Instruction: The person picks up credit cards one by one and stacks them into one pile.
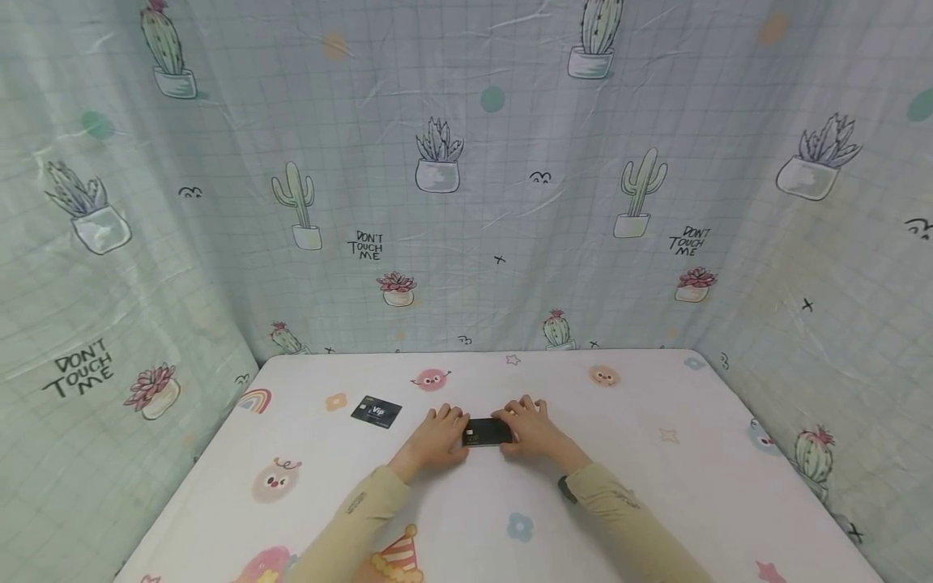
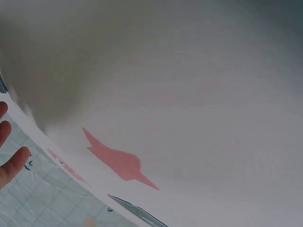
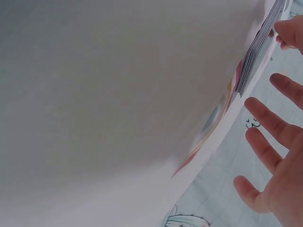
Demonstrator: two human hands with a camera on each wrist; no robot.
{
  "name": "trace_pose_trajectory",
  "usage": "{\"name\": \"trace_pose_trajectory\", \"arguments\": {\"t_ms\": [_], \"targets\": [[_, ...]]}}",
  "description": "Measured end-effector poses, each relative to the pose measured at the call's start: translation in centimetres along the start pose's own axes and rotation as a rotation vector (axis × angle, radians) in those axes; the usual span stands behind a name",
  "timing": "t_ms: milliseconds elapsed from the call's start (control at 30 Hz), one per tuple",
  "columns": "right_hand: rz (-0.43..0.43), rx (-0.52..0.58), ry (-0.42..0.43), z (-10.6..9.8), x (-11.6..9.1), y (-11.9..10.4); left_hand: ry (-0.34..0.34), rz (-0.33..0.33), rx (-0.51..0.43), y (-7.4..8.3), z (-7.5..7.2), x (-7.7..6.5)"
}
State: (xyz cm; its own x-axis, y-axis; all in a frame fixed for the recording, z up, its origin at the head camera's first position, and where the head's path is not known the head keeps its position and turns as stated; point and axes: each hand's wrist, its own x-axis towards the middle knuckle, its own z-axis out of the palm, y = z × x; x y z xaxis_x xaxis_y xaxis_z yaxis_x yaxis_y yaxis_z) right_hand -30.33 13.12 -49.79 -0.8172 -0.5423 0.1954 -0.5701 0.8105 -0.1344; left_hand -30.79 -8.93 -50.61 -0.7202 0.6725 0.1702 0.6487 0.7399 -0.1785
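Note:
A stack of black cards (image 1: 487,432) lies on the table between my hands, the top card showing a small chip. My left hand (image 1: 440,439) holds its left end, and my right hand (image 1: 534,429) holds the right end, thumb at the near corner and a finger at the far one. Layered edges of the stack (image 3: 261,47) show in the right wrist view, where other fingers of the hand (image 3: 284,156) spread apart from it. In the left wrist view only a sliver of the stack (image 2: 3,86) and some fingertips (image 2: 16,163) appear.
A single black card marked Vip (image 1: 377,411) lies flat to the left, beyond my left hand. The white table (image 1: 619,534) has printed cartoon figures. Cactus-patterned cloth (image 1: 481,227) hangs behind it and along both sides.

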Motion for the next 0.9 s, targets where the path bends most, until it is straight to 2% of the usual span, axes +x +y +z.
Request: {"name": "trace_pose_trajectory", "arguments": {"t_ms": [133,567,733,900], "targets": [[0.000,0.010,-0.005,-0.2,0.0,-0.3,-0.003,-0.006,0.003,-0.1,-0.1,-0.2],[-0.011,-0.079,0.021,0.0,0.8,-1.5,0.003,0.008,-0.006,-0.5,-0.9,-1.1],[0.004,-0.113,0.019,0.2,1.2,-2.4,0.017,-0.001,-0.008,-1.3,-0.8,-1.8],[0.019,-0.101,0.024,0.4,1.7,-3.4,0.052,-0.005,-0.049,-2.5,-0.7,-2.6]]}}
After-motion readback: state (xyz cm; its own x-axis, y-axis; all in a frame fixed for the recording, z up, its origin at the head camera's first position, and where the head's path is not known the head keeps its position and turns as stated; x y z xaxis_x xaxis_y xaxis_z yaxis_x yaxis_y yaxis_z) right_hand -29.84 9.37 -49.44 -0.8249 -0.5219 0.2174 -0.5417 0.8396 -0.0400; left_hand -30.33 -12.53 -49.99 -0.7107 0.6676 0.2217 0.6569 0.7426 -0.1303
